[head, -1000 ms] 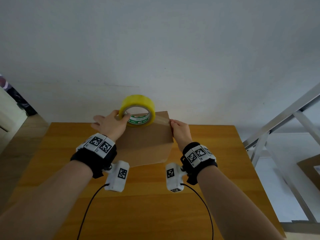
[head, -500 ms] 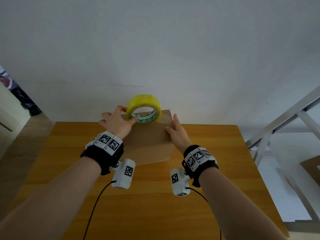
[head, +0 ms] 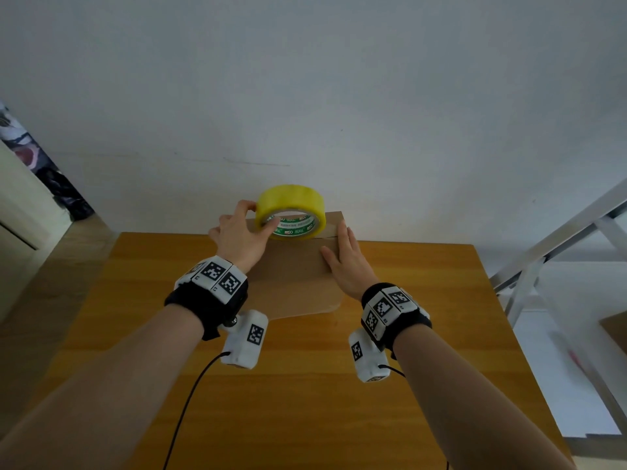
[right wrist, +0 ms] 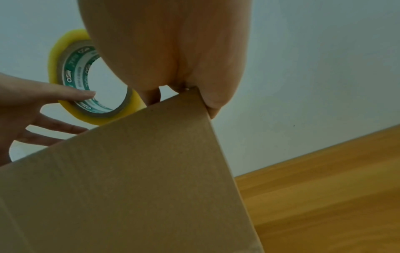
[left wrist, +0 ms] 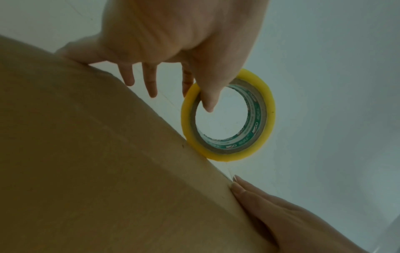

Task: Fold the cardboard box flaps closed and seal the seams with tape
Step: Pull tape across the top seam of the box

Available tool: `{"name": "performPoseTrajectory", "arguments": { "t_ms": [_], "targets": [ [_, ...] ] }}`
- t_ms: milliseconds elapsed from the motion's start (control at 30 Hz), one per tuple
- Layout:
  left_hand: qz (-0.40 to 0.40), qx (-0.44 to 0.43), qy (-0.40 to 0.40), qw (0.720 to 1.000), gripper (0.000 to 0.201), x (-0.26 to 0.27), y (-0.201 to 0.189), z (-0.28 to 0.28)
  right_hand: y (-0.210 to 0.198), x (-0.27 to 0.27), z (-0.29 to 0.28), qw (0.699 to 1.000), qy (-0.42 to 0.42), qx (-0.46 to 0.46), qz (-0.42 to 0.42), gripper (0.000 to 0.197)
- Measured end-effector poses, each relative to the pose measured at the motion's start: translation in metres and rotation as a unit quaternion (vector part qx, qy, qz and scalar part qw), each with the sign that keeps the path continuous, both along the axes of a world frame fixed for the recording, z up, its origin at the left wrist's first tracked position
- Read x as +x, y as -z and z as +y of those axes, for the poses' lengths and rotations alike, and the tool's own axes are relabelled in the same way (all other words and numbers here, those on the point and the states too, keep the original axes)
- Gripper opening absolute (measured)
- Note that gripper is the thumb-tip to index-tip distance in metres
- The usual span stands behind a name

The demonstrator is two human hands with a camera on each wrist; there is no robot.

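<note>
a: where is the box (head: 291,276)?
b: on the wood table (head: 305,401), far edge, by the white wall (head: 305,96).
a: hands?
b: left hand (head: 239,237) grips the tape (head: 290,212) on top. right hand (head: 346,262) lies flat on the box's right edge.

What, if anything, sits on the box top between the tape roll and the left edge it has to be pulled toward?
Only the left hand itself, which grips the tape roll from that side; the cardboard box top there looks bare. The right hand lies flat on the box's right edge, behind the roll's path.
</note>
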State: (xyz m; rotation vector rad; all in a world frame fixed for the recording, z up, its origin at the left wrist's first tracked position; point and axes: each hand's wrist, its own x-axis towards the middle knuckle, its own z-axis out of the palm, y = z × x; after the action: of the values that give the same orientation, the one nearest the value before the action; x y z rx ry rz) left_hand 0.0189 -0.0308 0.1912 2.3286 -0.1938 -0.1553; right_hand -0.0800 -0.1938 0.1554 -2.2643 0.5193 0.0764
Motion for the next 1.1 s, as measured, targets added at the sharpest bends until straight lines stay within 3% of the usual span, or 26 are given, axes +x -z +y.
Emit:
{"name": "performPoseTrajectory", "arguments": {
  "t_ms": [533,700,967,1100],
  "targets": [
    [-0.007,-0.047,0.061,0.997,0.042,0.000,0.010,0.005,0.004,-0.003,-0.007,1.000,-0.015,-0.023,0.000,0.065],
    [-0.018,-0.042,0.071,0.996,0.037,0.001,0.015,0.005,0.012,-0.002,-0.005,0.974,-0.068,-0.214,-0.012,0.055],
    [-0.019,-0.039,0.070,0.997,0.040,-0.002,0.011,0.004,0.015,-0.001,0.000,0.950,-0.117,-0.288,-0.026,0.058],
    [-0.009,-0.006,0.069,0.998,0.041,-0.001,0.010,0.004,0.016,0.001,0.006,0.930,-0.153,-0.333,-0.035,0.081]
  ]
}}
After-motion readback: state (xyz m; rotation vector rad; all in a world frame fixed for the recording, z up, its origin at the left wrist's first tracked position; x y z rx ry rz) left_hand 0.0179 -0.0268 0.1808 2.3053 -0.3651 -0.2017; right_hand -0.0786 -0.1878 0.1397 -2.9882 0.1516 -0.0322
